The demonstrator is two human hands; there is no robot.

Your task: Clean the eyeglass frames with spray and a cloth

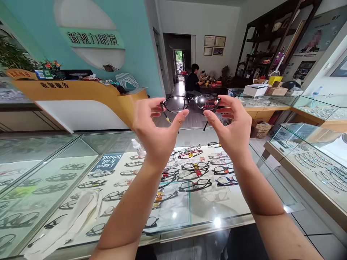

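Raised above the glass counter is a pair of eyeglasses (pixel 192 100) with a dark frame, held up by both hands. My left hand (pixel 157 126) pinches its left end, the thumb below the lens and the fingers behind the frame. On the other end my right hand (pixel 230 121) has the same kind of pinch. Red lettering shows on the right lens. The temples are unfolded and point down toward me. Beneath my arms, the glass display counter (pixel 173 231) carries rows of eyeglasses (pixel 195 185), several with coloured tags.
A white spray bottle (pixel 138 147) and a crumpled white cloth (pixel 73 224) lie toward the counter's left. A blue printed card (pixel 107 162) is nearby. Another display case (pixel 311 159) stands at right. Beyond, a person (pixel 192 81) sits at a cluttered desk; an orange-and-white reception counter (pixel 81 97) is left.
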